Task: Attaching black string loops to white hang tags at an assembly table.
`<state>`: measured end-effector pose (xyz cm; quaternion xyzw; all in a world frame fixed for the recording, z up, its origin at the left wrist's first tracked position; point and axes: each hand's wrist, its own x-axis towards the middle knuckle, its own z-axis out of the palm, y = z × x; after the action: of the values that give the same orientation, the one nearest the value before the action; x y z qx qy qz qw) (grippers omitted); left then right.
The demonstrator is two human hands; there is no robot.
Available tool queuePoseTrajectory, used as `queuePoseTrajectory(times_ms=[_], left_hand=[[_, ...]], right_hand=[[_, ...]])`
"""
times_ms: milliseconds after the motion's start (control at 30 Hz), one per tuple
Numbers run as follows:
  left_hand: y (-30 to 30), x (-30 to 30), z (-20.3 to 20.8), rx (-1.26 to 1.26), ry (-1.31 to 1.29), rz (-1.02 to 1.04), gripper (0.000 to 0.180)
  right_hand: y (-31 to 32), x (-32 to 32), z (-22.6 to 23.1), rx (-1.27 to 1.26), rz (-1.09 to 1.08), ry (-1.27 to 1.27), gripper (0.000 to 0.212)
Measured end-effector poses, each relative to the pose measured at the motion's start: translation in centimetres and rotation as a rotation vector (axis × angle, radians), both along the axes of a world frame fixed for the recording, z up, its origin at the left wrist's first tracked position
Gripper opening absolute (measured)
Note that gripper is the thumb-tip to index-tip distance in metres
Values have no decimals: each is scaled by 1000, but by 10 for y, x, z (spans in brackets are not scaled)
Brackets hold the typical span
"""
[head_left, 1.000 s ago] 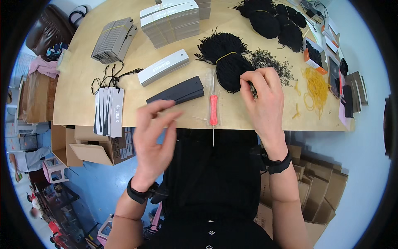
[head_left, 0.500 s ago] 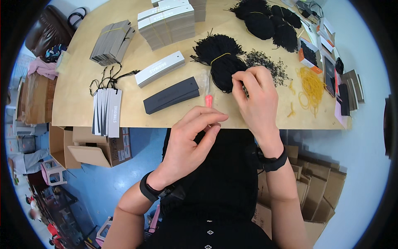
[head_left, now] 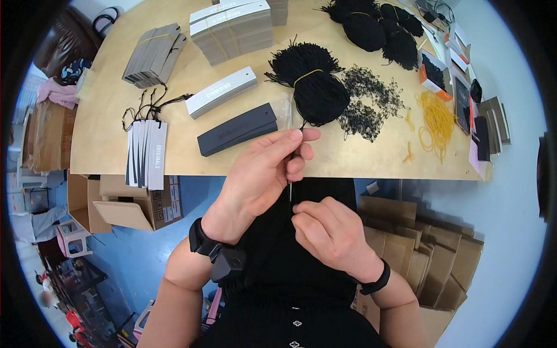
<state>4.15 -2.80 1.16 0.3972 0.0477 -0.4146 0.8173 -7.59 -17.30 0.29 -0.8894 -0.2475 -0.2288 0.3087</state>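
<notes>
My left hand [head_left: 261, 168] is closed just above the table's near edge, with a black cord [head_left: 302, 125] pinched between thumb and index finger. Below it, in front of my black clothing, my right hand [head_left: 332, 235] is closed with its fingertips on a thin strand running down from the left hand. Just beyond the left hand lies a bundle of black cords [head_left: 319, 95], tied with a yellow band. Black safety pins [head_left: 362, 119] are heaped beside it. Left of my hands are dark tags [head_left: 238, 129] and a stack of white tags [head_left: 221, 91].
White tags with black cords [head_left: 148, 153] lie at the table's left. Banded tag stacks [head_left: 232, 32] and more cord bundles [head_left: 362, 32] stand at the back. Yellow rubber bands [head_left: 435, 122] and a small box [head_left: 434, 78] are at right. Cardboard boxes [head_left: 136, 203] sit below.
My right hand has moved from the cord bundle down toward me, below the table edge. My left hand has moved up and turned, now pinching a cord and covering the pink-red handle seen before.
</notes>
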Motion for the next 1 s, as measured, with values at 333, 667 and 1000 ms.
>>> queuePoseTrajectory(times_ms=[333, 667, 1000], left_hand=[[6, -31, 13, 348, -373, -8, 26], [21, -51, 14, 439, -597, -153, 23], [19, -53, 14, 439, -590, -191, 20]], right_hand=[[-21, 7, 22, 382, -221, 313, 24], [-35, 21, 29, 305, -95, 324, 17], [-36, 18, 21, 605, -22, 502, 12]])
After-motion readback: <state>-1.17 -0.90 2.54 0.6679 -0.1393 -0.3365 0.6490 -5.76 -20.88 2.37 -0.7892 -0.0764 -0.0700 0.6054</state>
